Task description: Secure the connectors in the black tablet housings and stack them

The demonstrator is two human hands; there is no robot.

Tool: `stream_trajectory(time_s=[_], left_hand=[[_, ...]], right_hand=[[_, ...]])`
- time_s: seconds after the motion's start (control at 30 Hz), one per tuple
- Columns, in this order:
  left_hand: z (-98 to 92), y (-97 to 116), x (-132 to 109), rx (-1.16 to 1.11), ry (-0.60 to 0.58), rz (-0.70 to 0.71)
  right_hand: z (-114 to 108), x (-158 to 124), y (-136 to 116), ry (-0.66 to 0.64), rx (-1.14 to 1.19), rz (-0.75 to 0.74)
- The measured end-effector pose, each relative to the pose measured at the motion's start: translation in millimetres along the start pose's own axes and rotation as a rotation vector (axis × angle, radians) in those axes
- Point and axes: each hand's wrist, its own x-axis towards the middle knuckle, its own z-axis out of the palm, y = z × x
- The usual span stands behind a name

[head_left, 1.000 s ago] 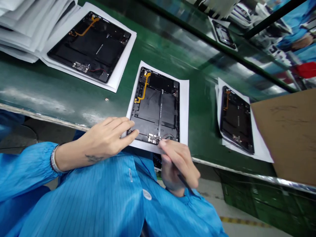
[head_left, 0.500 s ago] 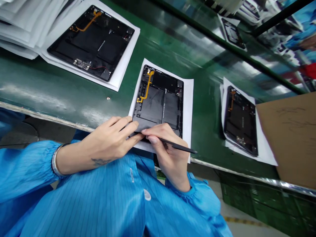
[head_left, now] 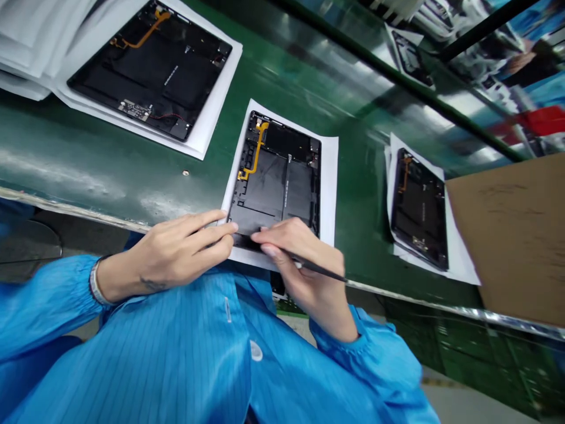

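Open tablet (head_left: 273, 188), qty 1, blk., internals facing up. Pos.: flat on white sheet (head_left: 328, 194), nr. front edge of green bench (head_left: 362, 188), directly before wearer. Fittings: yellow flex cable (head_left: 256, 160), upper L side; pale printed strip (head_left: 286, 185) running lengthwise, R of ctr.; btm. edge partly hidden by right hand (head_left: 315, 288).

Left hand (head_left: 185, 250): fingers loosely extended, nothing gripped; fingertips at tablet's lower L corner, appar. touching edge. Pale wristband (head_left: 94, 285) at cuff.

Right hand: closed in a pinch, thumb + fingers, on slim dark tool (head_left: 324, 271). Tool's rear end projects to lower R; working tip hidden, contact w/ tablet can't be told. Hand sits over btm. edge, fingertips near L hand's, apart.

Sim. units: (a) second tablet (head_left: 152, 70), upper L, on paper, incl. orange cable, small circuit board (head_left: 135, 110) & thin red wire; (b) third tablet (head_left: 419, 212), R side, on paper, tilted in view; (c) fourth unit (head_left: 410, 59), beyond dark rail (head_left: 353, 50), details blurred.

Misc.: paper stack (head_left: 30, 47), far upper L, beside (a); brown cardboard (head_left: 507, 235), far R, next to (b), scribbled marks, illegible; tiny bright bit (head_left: 185, 172) on bench between (a) & main unit; red item (head_left: 547, 121), upper R, blurred. Wearer's garment: blue coat (head_left: 176, 353), pinstriped, w/ white button (head_left: 256, 351).
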Motion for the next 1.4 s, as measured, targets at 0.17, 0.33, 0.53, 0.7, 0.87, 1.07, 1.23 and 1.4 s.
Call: stream_trajectory(time_s=[0.17, 0.33, 0.53, 0.7, 0.87, 1.07, 1.23, 1.4], left_hand=[[-0.9, 4, 10, 0.05, 0.009, -0.019], [2.0, 6, 26, 0.158, 0.04, 0.006], [14.9, 9, 32, 0.133, 0.017, 0.042], [16.9, 11, 28, 0.094, 0.021, 0.014], [10.3, 9, 19, -0.045, -0.009, -0.121], [-2.5, -1, 8, -0.011, 0.077, -0.239], [-9.4, -1, 0, -0.004, 0.06, -0.221], [-16.8, 3, -1, -0.021, 0.025, -0.342]], right_hand=[[-18, -13, 4, 0.019, -0.045, 0.086], [-12, -16, 3, 0.067, -0.06, 0.026], [-11, -19, -7, -0.044, -0.227, -0.055], [-13, -21, -14, -0.158, -0.374, -0.154], [-18, -18, -1, 0.062, -0.101, -0.047], [-31, -1, 7, 0.081, 0.023, -0.027], [-31, 26, 13, -0.077, 0.108, -0.173], [-15, 44, 28, -0.125, 0.228, -0.133]])
